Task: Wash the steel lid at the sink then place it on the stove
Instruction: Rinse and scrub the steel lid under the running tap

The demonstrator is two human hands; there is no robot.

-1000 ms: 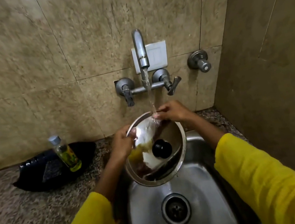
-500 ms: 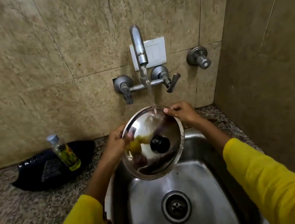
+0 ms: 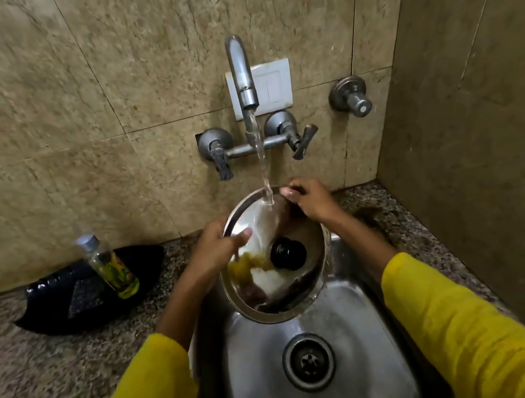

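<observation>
The round steel lid (image 3: 310,243) with a black knob (image 3: 287,254) is held tilted over the steel sink (image 3: 363,373), top face toward me. Water from the tap (image 3: 242,73) falls on its upper edge and runs off its lower rim. My left hand (image 3: 217,249) grips the lid's left rim, thumb on the top face. My right hand (image 3: 310,199) holds the upper right rim. The stove is not in view.
A small clear bottle (image 3: 109,266) of yellow-green liquid stands on a black tray (image 3: 50,310) on the speckled counter (image 3: 40,375) to the left. Two tap handles and a wall valve (image 3: 350,97) sit above the sink. A wall closes the right side.
Both hands have kept the lid under the stream. The right hand slid from the top of the rim toward its right, and the lid tilted a little more toward me.
</observation>
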